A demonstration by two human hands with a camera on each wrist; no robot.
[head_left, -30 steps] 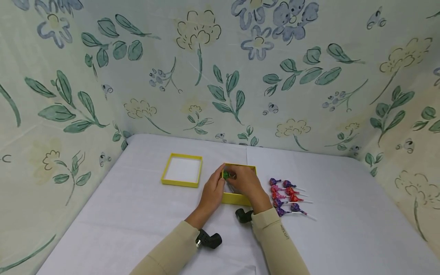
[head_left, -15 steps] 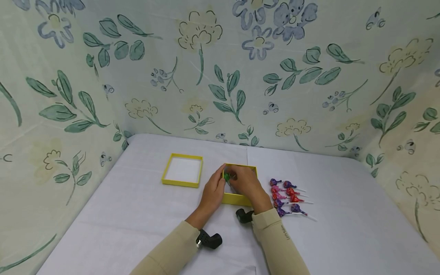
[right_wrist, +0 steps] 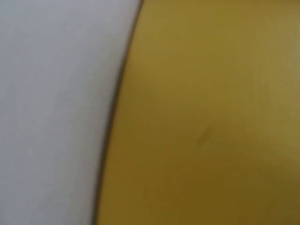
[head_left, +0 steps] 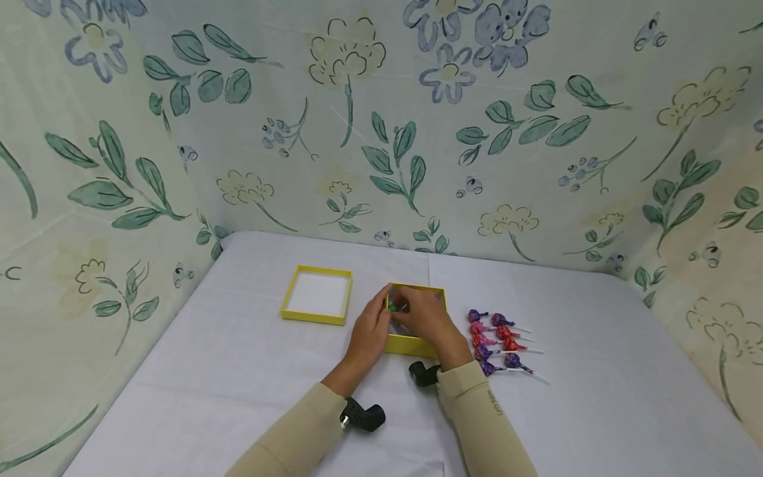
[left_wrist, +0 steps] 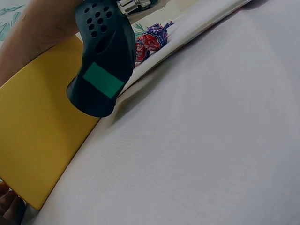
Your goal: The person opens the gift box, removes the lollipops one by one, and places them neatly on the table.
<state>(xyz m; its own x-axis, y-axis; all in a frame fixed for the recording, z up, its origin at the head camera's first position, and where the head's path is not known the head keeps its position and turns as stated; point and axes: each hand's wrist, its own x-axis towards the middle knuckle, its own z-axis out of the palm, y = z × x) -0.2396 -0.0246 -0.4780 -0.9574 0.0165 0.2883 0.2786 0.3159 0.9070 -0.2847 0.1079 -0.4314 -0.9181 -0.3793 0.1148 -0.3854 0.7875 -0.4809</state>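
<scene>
In the head view a yellow box (head_left: 411, 345) stands uncovered at the middle of the table. My left hand (head_left: 368, 331) holds the box's left side, fingers along the outer wall and thumb near the rim. Reaching into the box from the right, my right hand (head_left: 426, 318) pinches a green-wrapped lollipop (head_left: 393, 307) near the left wall; the fingers hide most of it. The box's inside is largely covered by this hand. A plain yellow wall (right_wrist: 201, 103) of the box fills much of the right wrist view, and its front (left_wrist: 37, 136) shows in the left wrist view.
A yellow-rimmed lid (head_left: 312, 318) lies at the left, its white inside facing up. Right of the box, several purple, red and pink lollipops (head_left: 511, 344) lie in two columns. Black wrist cameras (head_left: 365, 416) hang under both sleeves. A floral cloth (head_left: 381, 132) stands behind the white table.
The green lollipop is less visible between the right fingers, which have shifted slightly inside the box. The left hand, box and lid stay in place.
</scene>
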